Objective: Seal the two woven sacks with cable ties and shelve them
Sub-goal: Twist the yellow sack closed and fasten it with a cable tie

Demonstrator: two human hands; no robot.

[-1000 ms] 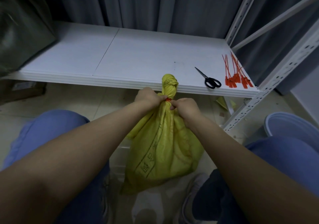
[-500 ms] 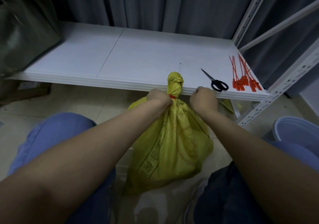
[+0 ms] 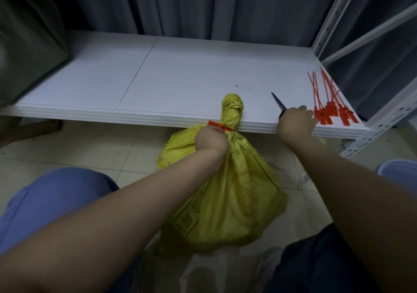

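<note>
One sack [image 3: 225,202] neck in left hand [image 3: 211,140] | right hand [image 3: 295,121] apparently on scissors [image 3: 278,102]

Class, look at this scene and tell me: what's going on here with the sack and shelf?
A person holds the yellow sack by its neck with the left hand, just below a red cable tie cinched round it. The right hand lies over the handles of the scissors on the white shelf, beside the spare ties. The sack stands on the floor, not yet shelved.
</note>
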